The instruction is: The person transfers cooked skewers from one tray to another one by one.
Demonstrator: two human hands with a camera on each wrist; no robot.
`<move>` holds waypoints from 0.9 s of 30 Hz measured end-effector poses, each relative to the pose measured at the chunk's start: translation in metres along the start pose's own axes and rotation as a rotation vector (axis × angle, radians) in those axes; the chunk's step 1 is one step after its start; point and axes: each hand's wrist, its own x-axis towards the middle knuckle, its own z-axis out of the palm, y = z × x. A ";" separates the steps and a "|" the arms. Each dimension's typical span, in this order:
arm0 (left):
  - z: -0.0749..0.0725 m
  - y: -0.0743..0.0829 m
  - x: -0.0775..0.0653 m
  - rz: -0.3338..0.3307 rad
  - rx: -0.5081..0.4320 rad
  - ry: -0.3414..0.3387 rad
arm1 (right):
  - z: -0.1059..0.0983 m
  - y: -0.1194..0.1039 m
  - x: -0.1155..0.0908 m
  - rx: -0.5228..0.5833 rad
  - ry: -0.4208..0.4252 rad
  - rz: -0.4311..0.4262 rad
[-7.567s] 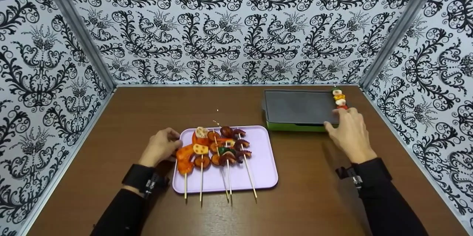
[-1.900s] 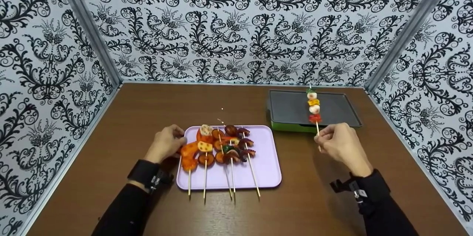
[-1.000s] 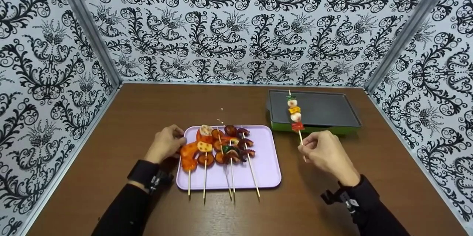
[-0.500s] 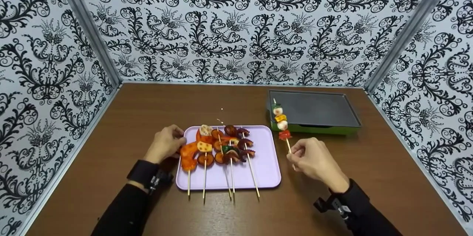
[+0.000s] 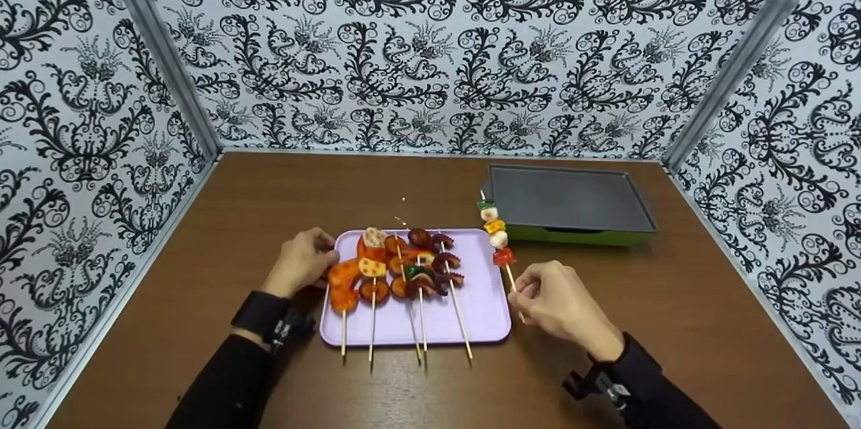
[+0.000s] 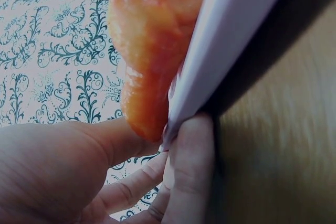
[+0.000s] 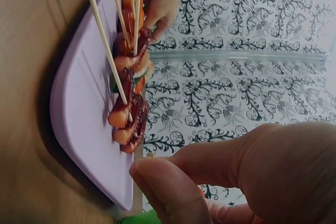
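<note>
My right hand (image 5: 558,301) pinches the bare stick of a vegetable skewer (image 5: 495,227) between thumb and fingers. Green, white, yellow and red pieces are threaded along it, and it slants over the right edge of a lilac tray (image 5: 485,318). At the tray's opposite side, my left hand (image 5: 299,261) grips the rim; the left wrist view has the thumb above and fingers (image 6: 194,166) below it. On the tray lie several more skewers, among them an orange-glazed piece of meat (image 5: 343,288) beside the left hand and dark red octopus-like pieces (image 5: 444,261) farther right.
A dark flat griddle (image 5: 572,200) with a green base stands behind and right of the tray. Small pale crumbs (image 5: 400,220) dot the brown table (image 5: 303,187) behind the tray. Several stick ends overhang the tray's front edge. Patterned walls (image 5: 430,46) enclose the table.
The vegetable skewer was at the griddle's right edge; my right hand has taken hold of it, lifted it and carried it left to the tray's edge. The left hand keeps its place.
</note>
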 end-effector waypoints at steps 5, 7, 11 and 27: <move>0.000 0.000 0.001 -0.007 0.000 -0.004 | 0.006 -0.002 -0.002 -0.004 -0.029 -0.017; 0.000 0.000 0.001 -0.006 -0.006 -0.005 | 0.008 -0.003 -0.003 -0.004 -0.039 -0.026; 0.000 0.000 0.000 0.003 0.010 0.001 | 0.014 -0.004 -0.005 -0.001 -0.060 -0.053; 0.001 -0.002 0.001 0.038 0.057 0.031 | 0.028 -0.006 -0.012 0.072 -0.174 -0.067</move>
